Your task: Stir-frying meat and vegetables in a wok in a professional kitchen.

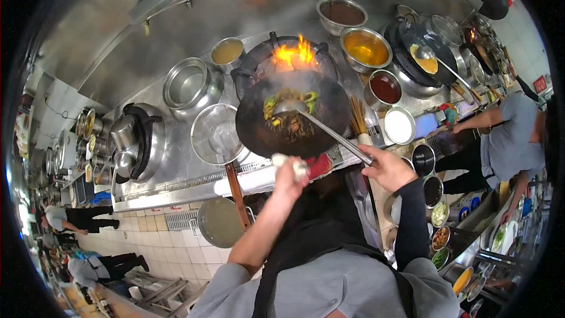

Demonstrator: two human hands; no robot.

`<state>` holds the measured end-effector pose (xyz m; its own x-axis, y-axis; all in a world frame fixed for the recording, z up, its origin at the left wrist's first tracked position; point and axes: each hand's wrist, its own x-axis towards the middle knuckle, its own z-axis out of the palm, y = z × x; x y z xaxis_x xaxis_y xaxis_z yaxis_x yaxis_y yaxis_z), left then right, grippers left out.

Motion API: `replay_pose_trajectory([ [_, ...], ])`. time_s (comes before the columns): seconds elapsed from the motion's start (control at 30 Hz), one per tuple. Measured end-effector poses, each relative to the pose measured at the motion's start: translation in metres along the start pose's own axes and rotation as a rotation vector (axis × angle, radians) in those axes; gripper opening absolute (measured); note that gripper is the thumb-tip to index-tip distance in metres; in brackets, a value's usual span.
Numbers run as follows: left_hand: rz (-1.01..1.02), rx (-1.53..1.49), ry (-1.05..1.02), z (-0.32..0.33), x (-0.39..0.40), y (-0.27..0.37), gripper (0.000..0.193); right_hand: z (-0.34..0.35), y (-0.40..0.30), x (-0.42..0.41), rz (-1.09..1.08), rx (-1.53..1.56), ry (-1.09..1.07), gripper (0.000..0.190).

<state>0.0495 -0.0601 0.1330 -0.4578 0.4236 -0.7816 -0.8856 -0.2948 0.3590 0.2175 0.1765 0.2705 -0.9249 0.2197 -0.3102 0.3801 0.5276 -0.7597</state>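
Observation:
A black wok (249, 112) is tilted towards me in front of the burner ring (249, 59), where orange flames (295, 55) rise behind its far rim. My left hand (290, 179) grips a whitish cloth (282, 161) at the wok's near edge; the hold on the wok beneath is hidden and slightly blurred. In my right hand (390, 168) is the long handle of a steel ladle (290, 106). Its bowl rests among green and yellow vegetable pieces (311, 99) and dark brown strips of food (295, 126) in the wok. Thin smoke hangs over the food.
A wire strainer (216, 134) with a wooden handle lies left of the wok. Pots of oil (365, 51), red sauce (385, 90) and white contents (399, 126) stand on the right, near a bamboo brush (358, 115). A co-worker (512, 137) works at the right-hand wok (446, 55).

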Motion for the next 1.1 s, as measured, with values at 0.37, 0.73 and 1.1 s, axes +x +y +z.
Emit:
replay_pose_trajectory([
  [0.37, -0.123, 0.12, -0.128, -0.053, 0.06, -0.028, 0.005, 0.054, 0.04, 0.016, -0.008, 0.021, 0.296, 0.046],
  [0.73, 0.477, 0.182, -0.035, -0.028, 0.007, -0.016, 0.014, 0.107, 0.055, 0.027, -0.091, 0.005, 0.664, 0.051],
  [1.1, 0.082, 0.028, -0.096, -0.098, -0.072, 0.003, 0.011, 0.13, 0.005, 0.053, 0.554, 2.194, -0.544, 0.025],
])
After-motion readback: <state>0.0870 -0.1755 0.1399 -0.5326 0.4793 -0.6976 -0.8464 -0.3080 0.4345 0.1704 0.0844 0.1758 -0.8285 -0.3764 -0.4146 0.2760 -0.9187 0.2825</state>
